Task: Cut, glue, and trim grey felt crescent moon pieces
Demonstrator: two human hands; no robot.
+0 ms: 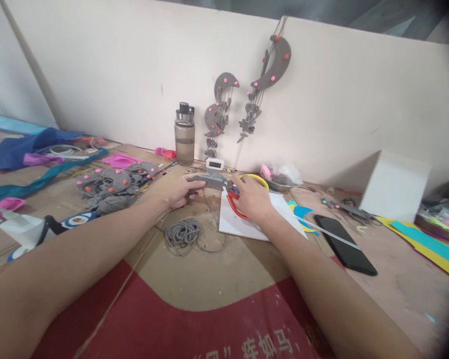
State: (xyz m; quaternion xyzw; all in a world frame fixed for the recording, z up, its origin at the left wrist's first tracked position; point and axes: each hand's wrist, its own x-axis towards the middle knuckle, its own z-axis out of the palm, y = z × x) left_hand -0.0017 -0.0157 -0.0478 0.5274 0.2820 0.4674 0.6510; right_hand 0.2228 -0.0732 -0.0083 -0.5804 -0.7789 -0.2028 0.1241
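Observation:
My left hand (183,192) pinches a small piece of grey felt (199,183) above the cardboard. In my right hand (253,198) is a pair of scissors (232,207) with red and yellow handles. Their blades point left and meet the felt; whether they are parted I cannot tell. A coil of grey cord (182,233) lies on the cardboard below my left hand, with a loose strand trailing right. Beneath my right hand is a white sheet (232,227). Part of the felt is hidden by my fingers.
A water bottle (184,142) and a small digital clock (214,164) stand by the wall. Grey felt moon garlands (279,65) hang there. Decorated felt pieces (108,182) lie left. A black phone (344,244) and a white panel (392,187) are at right.

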